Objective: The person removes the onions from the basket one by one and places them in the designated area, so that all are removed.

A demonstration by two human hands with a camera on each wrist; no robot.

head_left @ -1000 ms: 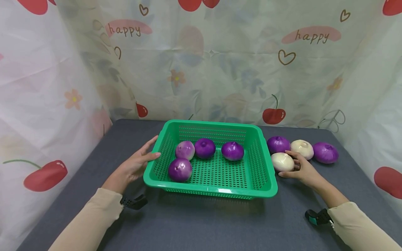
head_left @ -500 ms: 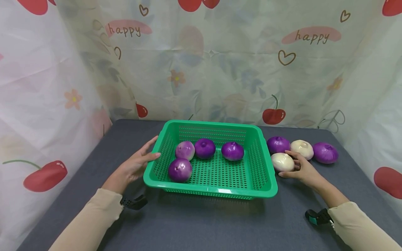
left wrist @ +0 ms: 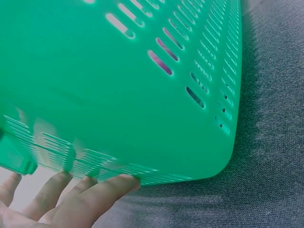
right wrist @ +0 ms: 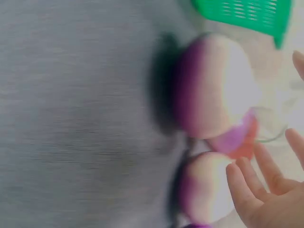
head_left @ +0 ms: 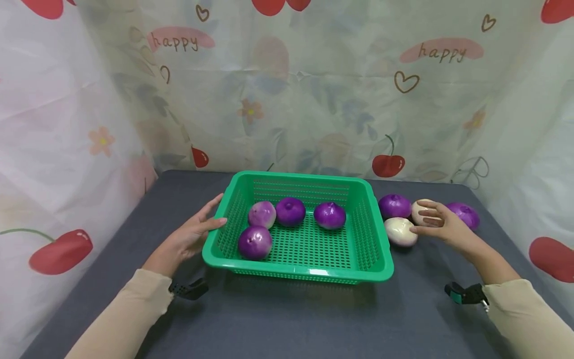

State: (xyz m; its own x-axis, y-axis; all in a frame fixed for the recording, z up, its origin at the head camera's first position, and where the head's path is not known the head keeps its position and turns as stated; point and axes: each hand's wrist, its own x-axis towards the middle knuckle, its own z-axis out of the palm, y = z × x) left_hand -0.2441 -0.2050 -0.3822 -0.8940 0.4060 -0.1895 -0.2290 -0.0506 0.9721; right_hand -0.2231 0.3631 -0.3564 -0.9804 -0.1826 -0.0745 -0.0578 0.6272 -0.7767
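Note:
A green plastic basket (head_left: 296, 271) holds several purple turnips, one of them (head_left: 255, 243) near its front left corner. My left hand (head_left: 188, 239) is at the basket's left side, its thumb on the rim and its extended fingers touching the outer wall in the left wrist view. To the right of the basket, a turnip (head_left: 401, 232) lies with its white side up. My right hand (head_left: 453, 232) is just right of it, fingers spread, in front of another white-side-up turnip (head_left: 418, 215) that it partly hides. Between those fingers I see nothing held.
Two purple turnips also lie to the basket's right, one (head_left: 394, 206) near its wall and one (head_left: 464, 214) farther right, partly behind the right hand. All stand on a dark grey table (head_left: 287, 324). A printed curtain (head_left: 305, 99) surrounds the table's back and sides.
My right hand has let go of the front white-side-up turnip and moved right and slightly up. That turnip and the basket stay in place. The left hand still touches the basket.

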